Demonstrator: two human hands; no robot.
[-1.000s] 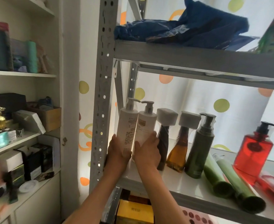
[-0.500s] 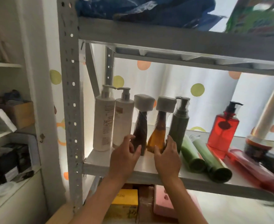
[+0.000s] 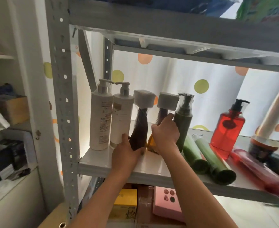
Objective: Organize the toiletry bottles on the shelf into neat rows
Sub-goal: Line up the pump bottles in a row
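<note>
Head-camera footage is taken from below a grey metal shelf (image 3: 152, 171), on whose white board the toiletry bottles are lined up. At the far left, two white pump bottles (image 3: 100, 117) are seen standing upright and touching each other, the taller one beside the perforated upright post (image 3: 63, 96). Next to them, a dark brown bottle (image 3: 139, 127) with a blocky grey cap is gripped near its base by the left hand (image 3: 127, 155), the thumb being laid against its left side and the fingers curled round its front; the bottle appears slightly tilted and blurred. Just to its right, an amber bottle (image 3: 151, 143) with a matching grey cap is grasped around its body by the right hand (image 3: 166, 134), whose fingers are wrapped over it so that most of the amber part is hidden. A dark green pump bottle (image 3: 184, 127) is stood upright immediately to the right, touching or almost touching the knuckles of that hand. Two light green tubes (image 3: 208, 155) are laid flat side by side on the board, their caps pointed toward the front edge. Further right, a red pump bottle (image 3: 226, 130) is stood upright, and a red flat package (image 3: 259, 168) is laid near the front edge, blurred. A polka-dot curtain (image 3: 201, 86) is hung behind the shelf. Yellow and pink boxes (image 3: 166, 203) are stored on the level below.
</note>
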